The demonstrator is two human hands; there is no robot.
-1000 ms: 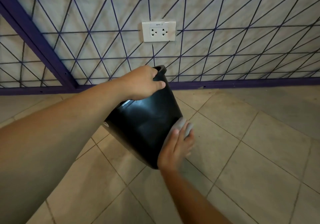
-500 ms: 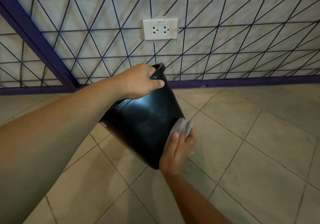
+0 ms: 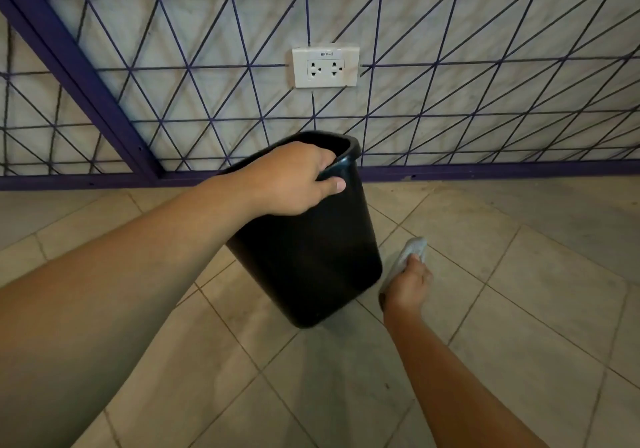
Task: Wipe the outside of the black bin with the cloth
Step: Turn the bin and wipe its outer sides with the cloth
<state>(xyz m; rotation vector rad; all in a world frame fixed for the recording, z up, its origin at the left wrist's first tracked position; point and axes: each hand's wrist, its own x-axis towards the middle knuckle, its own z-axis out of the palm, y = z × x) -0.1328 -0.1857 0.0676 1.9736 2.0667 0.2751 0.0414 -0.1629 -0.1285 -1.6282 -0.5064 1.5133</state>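
Right now the left hand (image 3: 291, 179) is gripping the rim of the black bin (image 3: 311, 250), fingers curled inside and thumb outside, holding it tilted over the tiled floor (image 3: 519, 309). Meanwhile the right hand (image 3: 407, 286) is clutching the grey cloth (image 3: 405, 255) just beside the bin's lower right side.

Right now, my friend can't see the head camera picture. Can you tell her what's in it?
A person's left hand grips the rim of a tilted black bin above a tiled floor. The right hand holds a grey cloth beside the bin's lower right side. Behind is a wall socket.
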